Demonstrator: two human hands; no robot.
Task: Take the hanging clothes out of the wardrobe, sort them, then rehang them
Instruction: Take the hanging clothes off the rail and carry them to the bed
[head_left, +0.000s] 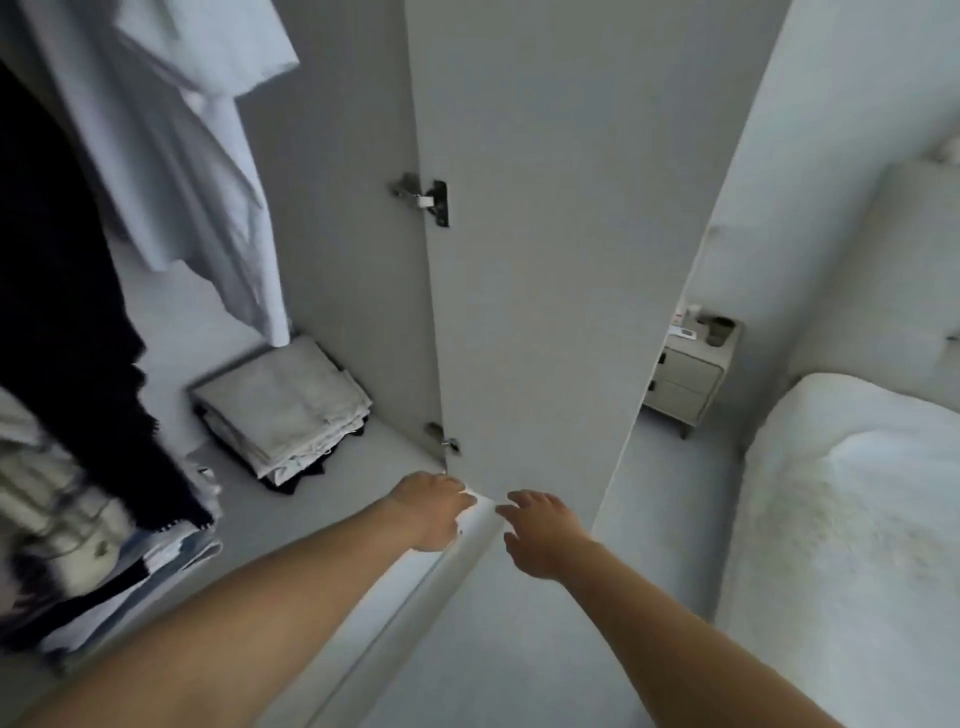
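both hands (434, 512) at door (519, 260) edge

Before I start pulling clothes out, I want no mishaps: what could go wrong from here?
1. The open white wardrobe door stands between left hand and right hand; fingers near its lower hinge could get pinched.
2. The hanging pale blue shirt could drag across the folded beige fabric stack and topple it.

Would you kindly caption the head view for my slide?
Both hands, left hand and right hand, reach low beside the open wardrobe door.
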